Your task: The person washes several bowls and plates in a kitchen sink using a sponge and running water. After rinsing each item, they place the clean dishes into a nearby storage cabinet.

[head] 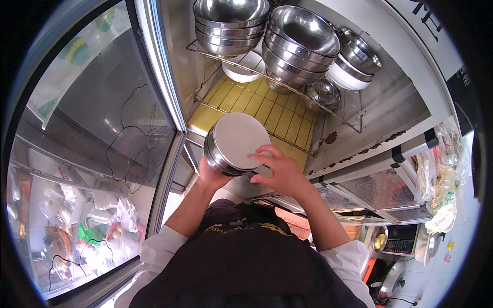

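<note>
My left hand (212,176) grips a short stack of stainless steel bowls (213,157) from below and the left side. A round white dish (238,135) lies on top of that stack, its pale surface turned up toward me. At the dish's right edge is my right hand (284,169), fingers spread, fingertips over the rim; whether they press on it is unclear. Beyond my hands, a wire rack (308,101) carries stacked steel bowls (231,29) on the left and another steel stack (298,46) beside them.
Under the rack is a yellow shelf board (219,98) with a white bowl (245,69) near it. More steel and white bowls (350,73) stand at the right. The glass door (115,154) hangs open at left. A rusty cabinet edge (369,150) runs along the right.
</note>
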Demonstrator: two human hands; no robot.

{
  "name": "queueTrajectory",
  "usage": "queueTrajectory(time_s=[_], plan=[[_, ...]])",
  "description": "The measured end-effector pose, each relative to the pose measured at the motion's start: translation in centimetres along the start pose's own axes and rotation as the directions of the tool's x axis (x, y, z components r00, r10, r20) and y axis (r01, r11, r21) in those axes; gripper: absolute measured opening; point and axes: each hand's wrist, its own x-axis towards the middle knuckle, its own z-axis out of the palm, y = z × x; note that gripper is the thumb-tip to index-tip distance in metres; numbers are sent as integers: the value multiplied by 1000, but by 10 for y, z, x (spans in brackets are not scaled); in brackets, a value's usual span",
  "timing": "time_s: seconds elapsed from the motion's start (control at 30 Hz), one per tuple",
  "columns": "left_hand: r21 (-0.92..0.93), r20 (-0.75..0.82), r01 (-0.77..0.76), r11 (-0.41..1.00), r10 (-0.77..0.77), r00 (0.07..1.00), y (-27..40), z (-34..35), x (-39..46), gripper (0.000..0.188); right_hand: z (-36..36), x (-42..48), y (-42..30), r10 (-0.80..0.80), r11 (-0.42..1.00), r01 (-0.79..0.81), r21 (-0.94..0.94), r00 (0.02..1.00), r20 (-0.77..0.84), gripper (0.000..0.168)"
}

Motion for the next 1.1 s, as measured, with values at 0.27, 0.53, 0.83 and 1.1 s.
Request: queueTrajectory(time_s=[0.27, 0.53, 0.83, 1.1], plan=[[4, 33, 63, 998, -63, 997, -4, 23, 17, 64, -2, 8, 25, 61, 974, -43, 220, 995, -74, 12], [-5, 1, 92, 996, -92, 996, -2, 28, 31, 63, -17, 21, 35, 204, 964, -130, 230, 919, -338, 13], [8, 4, 84, 996, -84, 996, 1, 6, 26, 65, -25, 69, 88, 62, 997, -75, 2, 814, -577, 16], [-70, -68, 31, 997, -35, 997, 12, 15, 20, 62, 9, 161, 114, -73, 985, -37, -170, 800, -596, 16]])
